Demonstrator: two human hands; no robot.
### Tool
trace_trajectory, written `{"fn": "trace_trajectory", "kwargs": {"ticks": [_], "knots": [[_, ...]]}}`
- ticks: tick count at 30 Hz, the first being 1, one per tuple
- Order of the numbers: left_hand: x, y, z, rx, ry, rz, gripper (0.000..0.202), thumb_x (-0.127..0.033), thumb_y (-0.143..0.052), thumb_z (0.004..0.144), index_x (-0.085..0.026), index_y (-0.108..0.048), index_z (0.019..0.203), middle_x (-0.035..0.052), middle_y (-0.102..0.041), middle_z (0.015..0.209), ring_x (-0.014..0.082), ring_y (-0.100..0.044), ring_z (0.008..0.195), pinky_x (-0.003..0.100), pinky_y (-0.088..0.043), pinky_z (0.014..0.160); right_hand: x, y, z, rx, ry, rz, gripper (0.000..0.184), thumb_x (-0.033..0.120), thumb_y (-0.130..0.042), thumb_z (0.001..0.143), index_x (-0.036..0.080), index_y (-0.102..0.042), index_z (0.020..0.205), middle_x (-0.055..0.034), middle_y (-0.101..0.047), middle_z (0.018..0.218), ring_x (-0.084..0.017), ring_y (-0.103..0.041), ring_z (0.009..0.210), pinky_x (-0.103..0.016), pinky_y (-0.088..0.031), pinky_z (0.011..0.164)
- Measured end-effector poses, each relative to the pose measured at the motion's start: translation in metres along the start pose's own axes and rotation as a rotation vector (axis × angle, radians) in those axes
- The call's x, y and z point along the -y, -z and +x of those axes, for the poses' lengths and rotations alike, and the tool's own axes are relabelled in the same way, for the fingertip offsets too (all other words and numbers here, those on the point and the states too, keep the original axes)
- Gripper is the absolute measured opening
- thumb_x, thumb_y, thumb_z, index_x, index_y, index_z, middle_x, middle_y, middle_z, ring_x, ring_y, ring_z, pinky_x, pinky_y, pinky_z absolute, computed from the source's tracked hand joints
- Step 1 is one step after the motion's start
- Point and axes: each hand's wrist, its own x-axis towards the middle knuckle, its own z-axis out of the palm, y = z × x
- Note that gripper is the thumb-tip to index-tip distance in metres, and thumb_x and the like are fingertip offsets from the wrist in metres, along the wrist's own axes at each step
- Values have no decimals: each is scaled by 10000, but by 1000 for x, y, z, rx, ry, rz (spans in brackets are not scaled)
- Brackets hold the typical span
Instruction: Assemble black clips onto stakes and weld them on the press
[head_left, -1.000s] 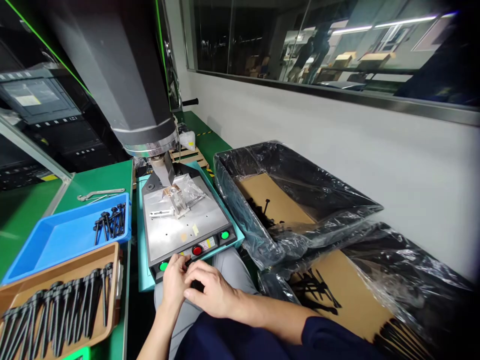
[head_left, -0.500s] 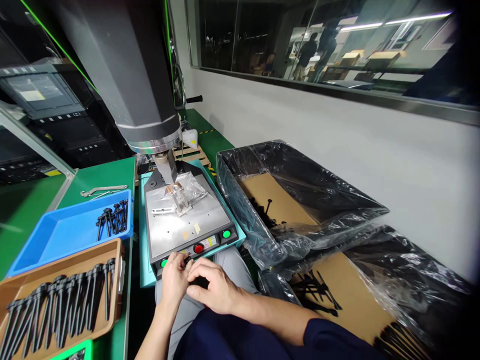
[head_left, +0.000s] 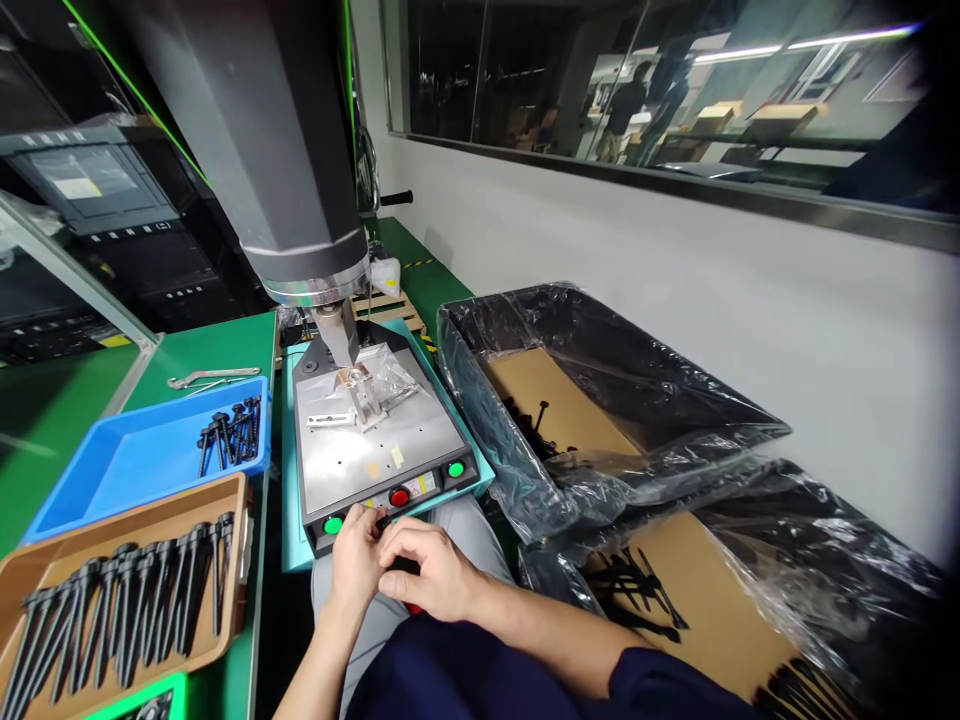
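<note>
Close together over my lap, my left hand (head_left: 356,555) and my right hand (head_left: 427,572) meet with curled fingers at the near edge of the machine base. A dark part (head_left: 405,565) shows between my right thumb and fingers; most of it is hidden and its kind is unclear. What my left fingers pinch is also hidden. Just beyond the hands lies the metal plate (head_left: 360,465) with a clear fixture (head_left: 364,402) on it. Above that fixture hangs the welding-type horn (head_left: 339,338) of the grey machine head (head_left: 300,150). Green buttons (head_left: 456,470) and a red button (head_left: 399,496) line the front.
To the left, a brown tray (head_left: 240,560) holds several black bolt-like parts, and a blue tray (head_left: 135,440) holds more. A wrench (head_left: 214,377) lies behind them. At right stand two plastic-lined boxes with cardboard (head_left: 559,400) and black parts (head_left: 637,590).
The view has shifted slightly. My hands stay together in nearly the same pose, and a small red patch now shows beneath my right hand.
</note>
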Motion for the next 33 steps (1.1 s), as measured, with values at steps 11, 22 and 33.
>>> {"fn": "trace_trajectory", "kwargs": {"ticks": [11, 22, 33], "knots": [[5, -1, 2, -38, 16, 22, 253, -346, -564, 795, -166, -729, 860, 36, -569, 727, 191, -572, 649, 315, -454, 632, -1, 2, 1, 28, -14, 99, 376, 548, -702, 825, 173, -706, 843, -72, -651, 903, -190, -643, 865, -340, -530, 807], [5, -5, 1, -11, 8, -7, 200, -226, -556, 810, -170, -721, 908, 30, -561, 756, 170, -554, 657, 291, -444, 626, -4, 6, 1, 48, 26, 28, 332, 511, -700, 842, 180, -709, 835, -76, -675, 883, -206, -642, 879, -355, -509, 829], [-4, -6, 1, -2, 59, 28, 80, -129, -626, 792, -177, -691, 796, 6, -509, 709, 152, -525, 674, 265, -399, 616, -6, 10, 1, 65, 46, 135, 265, 467, -732, 834, 203, -707, 820, -64, -654, 851, -210, -636, 850, -384, -539, 820]]}}
